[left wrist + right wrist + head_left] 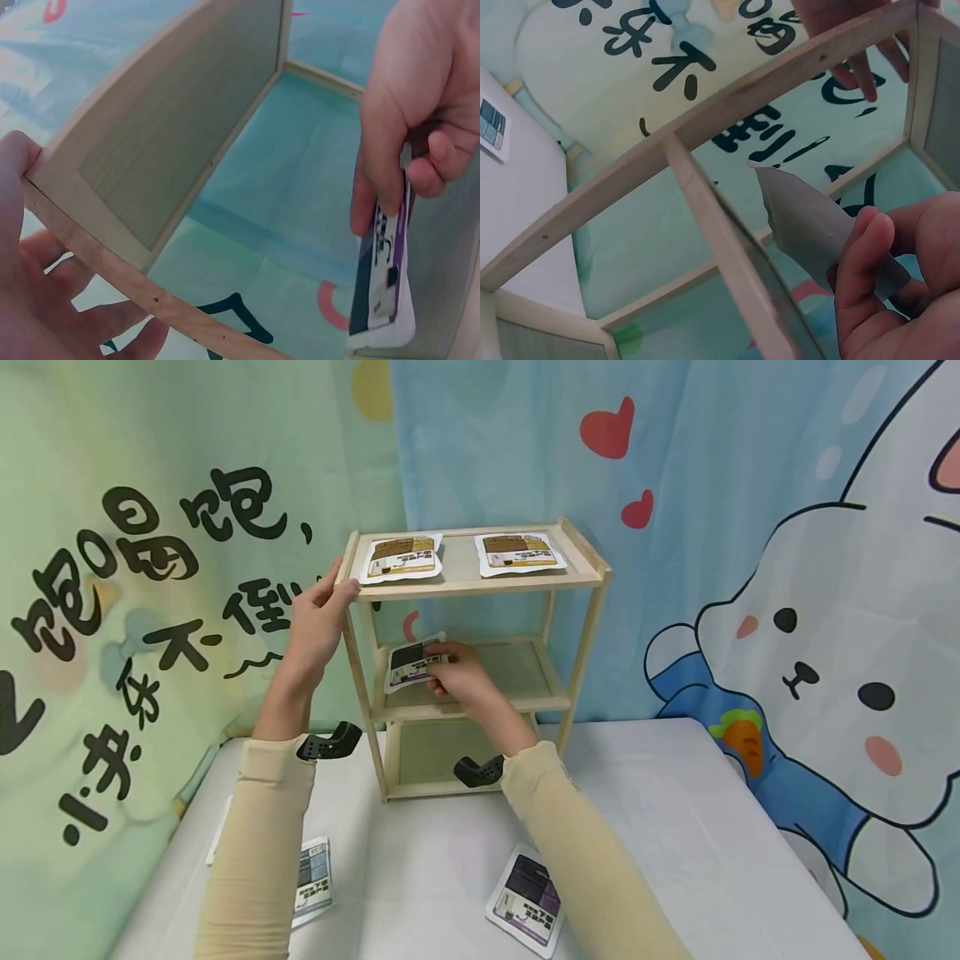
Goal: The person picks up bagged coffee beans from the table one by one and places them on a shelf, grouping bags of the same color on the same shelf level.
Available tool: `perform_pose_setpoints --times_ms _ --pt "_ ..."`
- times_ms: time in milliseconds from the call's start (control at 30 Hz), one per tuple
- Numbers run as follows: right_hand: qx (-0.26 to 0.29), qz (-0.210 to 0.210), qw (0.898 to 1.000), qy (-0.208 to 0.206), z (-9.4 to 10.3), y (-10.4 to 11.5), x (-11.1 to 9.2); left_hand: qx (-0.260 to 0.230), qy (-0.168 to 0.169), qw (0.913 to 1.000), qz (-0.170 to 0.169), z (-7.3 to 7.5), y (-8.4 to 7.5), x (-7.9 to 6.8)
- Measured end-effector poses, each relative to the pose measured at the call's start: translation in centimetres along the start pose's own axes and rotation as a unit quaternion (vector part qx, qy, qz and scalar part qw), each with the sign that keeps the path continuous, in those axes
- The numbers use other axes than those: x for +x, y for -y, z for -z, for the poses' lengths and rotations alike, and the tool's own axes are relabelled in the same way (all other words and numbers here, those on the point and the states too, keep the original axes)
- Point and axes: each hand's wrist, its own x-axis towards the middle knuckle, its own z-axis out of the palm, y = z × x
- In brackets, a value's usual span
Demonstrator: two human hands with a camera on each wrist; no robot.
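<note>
A three-tier wooden shelf [480, 587] stands on the white table. My left hand [317, 622] grips its top left corner, thumb at the upper edge and the other fingers around the side in the left wrist view. With my right hand [468, 677] I pinch a flat pouch [411, 664] by its right end, over the left part of the middle tier. The pouch has a dark and purple label [382, 285]; its plain grey back [802, 217] faces the right wrist camera, and it is tilted there. On the top tier lie two brown-and-yellow pouches, one left [401, 558] and one right [519, 553].
A purple-and-black pouch [527, 897] lies on the table near my right forearm. Beside my left sleeve is a blue-grey pouch [313, 881], partly hidden. Printed curtains [480, 435] hang close behind the shelf and to the left.
</note>
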Motion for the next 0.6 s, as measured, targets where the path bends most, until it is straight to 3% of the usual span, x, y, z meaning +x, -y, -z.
perform_pose_setpoints --times_ms 267,600 --pt "0.008 -0.037 0.999 0.026 0.16 -0.49 0.63 -0.001 0.005 1.0 -0.003 -0.06 -0.06 0.22" --pt "-0.01 -0.051 0.998 0.033 -0.07 -0.56 0.23 -0.003 0.001 1.0 0.005 0.12 0.13 0.19"
